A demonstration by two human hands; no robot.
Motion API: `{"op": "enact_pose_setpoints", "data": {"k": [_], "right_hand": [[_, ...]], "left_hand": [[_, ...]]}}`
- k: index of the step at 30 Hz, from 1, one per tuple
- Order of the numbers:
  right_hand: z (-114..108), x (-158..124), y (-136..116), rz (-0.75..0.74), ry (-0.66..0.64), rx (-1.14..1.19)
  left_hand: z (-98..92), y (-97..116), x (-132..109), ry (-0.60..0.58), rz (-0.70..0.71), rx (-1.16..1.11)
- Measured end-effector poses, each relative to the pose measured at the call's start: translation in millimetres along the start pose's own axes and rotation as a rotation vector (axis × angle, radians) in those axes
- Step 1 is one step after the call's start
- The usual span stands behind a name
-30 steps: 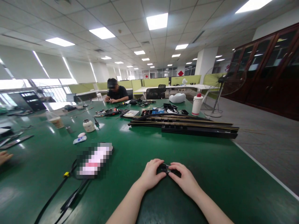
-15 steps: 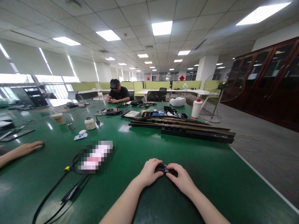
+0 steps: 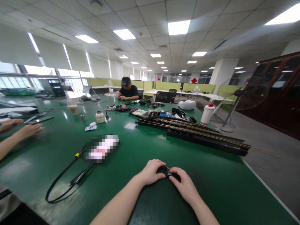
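Two hands, one tiny black part, big green table (image 3: 131, 156).
Far left there's a co-worker's hand (image 3: 29, 130), then a black cable (image 3: 55, 178) looping near a phone-like thing (image 3: 103, 149) with a blurred-out screen. Next comes my left hand (image 3: 151, 172), thumb and fingers closed around one end of the small black part (image 3: 164, 170), which sits right between my hands, low over the table; can't tell if it's touching. My right hand (image 3: 184, 181) pinches the other end. Long black rails (image 3: 206, 143) lie beyond, untouched. I'd call this step two-handed fiddly handling; the next move calls for steady fingertips and light pressure, imo.
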State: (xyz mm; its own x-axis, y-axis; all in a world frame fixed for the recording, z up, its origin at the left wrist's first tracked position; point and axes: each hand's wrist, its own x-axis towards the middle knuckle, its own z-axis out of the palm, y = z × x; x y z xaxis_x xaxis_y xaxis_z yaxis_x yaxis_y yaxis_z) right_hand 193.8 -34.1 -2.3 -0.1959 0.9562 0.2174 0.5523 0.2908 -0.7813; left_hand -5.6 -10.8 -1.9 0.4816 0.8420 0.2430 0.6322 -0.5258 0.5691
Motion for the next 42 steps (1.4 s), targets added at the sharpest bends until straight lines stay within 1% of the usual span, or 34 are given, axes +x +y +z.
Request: {"op": "enact_pose_setpoints", "data": {"k": [7, 13, 19, 25, 28, 33, 42], "right_hand": [[-0.1, 1.4, 2.0, -0.006, -0.004, 0.037], [-0.4, 1.4, -2.7, 0.033, 0.011, 0.055], [-1.3, 2.3, 2.3, 0.082, 0.034, 0.139], [-4.3, 4.2, 8.7, 0.133, 0.042, 0.275], [-5.5, 5.2, 7.3, 0.158, 0.077, 0.385], [-9.1, 5.8, 1.9, 0.222, 0.171, 0.529], [-20.1, 4.0, 3.5, 0.290, 0.322, 0.628]], "left_hand": [[-0.6, -0.6, 1.1, -0.005, -0.002, 0.012], [-0.3, -1.9, 1.4, -0.006, -0.003, 0.009], [-3.2, 1.7, 1.2, -0.017, -0.027, 0.017], [-2.2, 2.4, 1.8, -0.011, -0.013, 0.023], [-1.3, 1.0, 2.1, -0.014, -0.007, 0.026], [-0.3, -0.1, 2.6, -0.019, -0.013, 0.024], [-0.9, 1.5, 3.6, -0.033, -0.024, 0.027]]}}
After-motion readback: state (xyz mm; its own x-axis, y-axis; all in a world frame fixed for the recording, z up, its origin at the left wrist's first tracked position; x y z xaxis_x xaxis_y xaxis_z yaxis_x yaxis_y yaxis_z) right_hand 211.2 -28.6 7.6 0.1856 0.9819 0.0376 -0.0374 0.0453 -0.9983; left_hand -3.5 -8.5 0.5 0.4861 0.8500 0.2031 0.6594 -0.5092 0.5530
